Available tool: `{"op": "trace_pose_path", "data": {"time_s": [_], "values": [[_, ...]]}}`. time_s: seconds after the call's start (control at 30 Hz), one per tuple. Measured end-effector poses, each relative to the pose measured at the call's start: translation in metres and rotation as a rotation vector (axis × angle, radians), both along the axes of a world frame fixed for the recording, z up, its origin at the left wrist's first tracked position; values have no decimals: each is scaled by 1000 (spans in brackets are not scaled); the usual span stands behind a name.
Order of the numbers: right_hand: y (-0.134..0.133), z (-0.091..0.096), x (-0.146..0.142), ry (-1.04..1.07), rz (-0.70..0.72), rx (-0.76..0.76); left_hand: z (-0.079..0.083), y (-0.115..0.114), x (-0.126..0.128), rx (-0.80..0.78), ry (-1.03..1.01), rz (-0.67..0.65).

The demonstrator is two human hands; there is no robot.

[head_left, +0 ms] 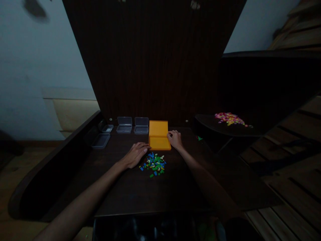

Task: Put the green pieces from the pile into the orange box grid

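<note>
A yellow plastic box (158, 129) stands on the dark table with its lid raised at the back. I see no bricks inside its shallow tray. My left hand (135, 155) lies flat with fingers stretched out, the fingertips reaching the box's front left corner. At the box's right side, near the hinge, my right hand (176, 139) has its fingers curled in and pressed to the edge; part of the fingers is hidden. Just in front of the box is a loose pile of small toy bricks (155, 164) in green, blue, white and yellow.
Two clear cases with raised lids, one (124, 129) and another (141, 129), stand left of the box. A clear tray (101, 141) and a small case (108, 128) lie farther left. Pink and yellow pieces (230, 118) cover part of a raised side shelf (208, 121). A dark panel (155, 67) rises behind.
</note>
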State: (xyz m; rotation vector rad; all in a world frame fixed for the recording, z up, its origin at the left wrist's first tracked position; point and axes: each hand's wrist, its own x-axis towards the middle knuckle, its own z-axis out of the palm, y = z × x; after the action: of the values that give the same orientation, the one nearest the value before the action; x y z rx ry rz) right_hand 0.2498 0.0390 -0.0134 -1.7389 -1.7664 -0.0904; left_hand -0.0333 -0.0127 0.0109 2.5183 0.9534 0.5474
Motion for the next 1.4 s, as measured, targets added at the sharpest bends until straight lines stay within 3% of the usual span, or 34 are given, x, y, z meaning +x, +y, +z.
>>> {"op": "trace_pose_path", "data": {"time_s": [0.3, 0.83, 1.27, 1.4], "values": [[-3, 4, 0, -71, -10, -74, 5, 0, -2, -102, 2, 10], [-2, 4, 0, -47, -7, -89, 3, -1, -4, -93, 6, 5], [-10, 9, -2, 158, -64, 3, 3, -2, -6, -152, -77, 35], [-29, 25, -9, 289, 63, 90, 3, 1, -8, -135, -163, 71]]}}
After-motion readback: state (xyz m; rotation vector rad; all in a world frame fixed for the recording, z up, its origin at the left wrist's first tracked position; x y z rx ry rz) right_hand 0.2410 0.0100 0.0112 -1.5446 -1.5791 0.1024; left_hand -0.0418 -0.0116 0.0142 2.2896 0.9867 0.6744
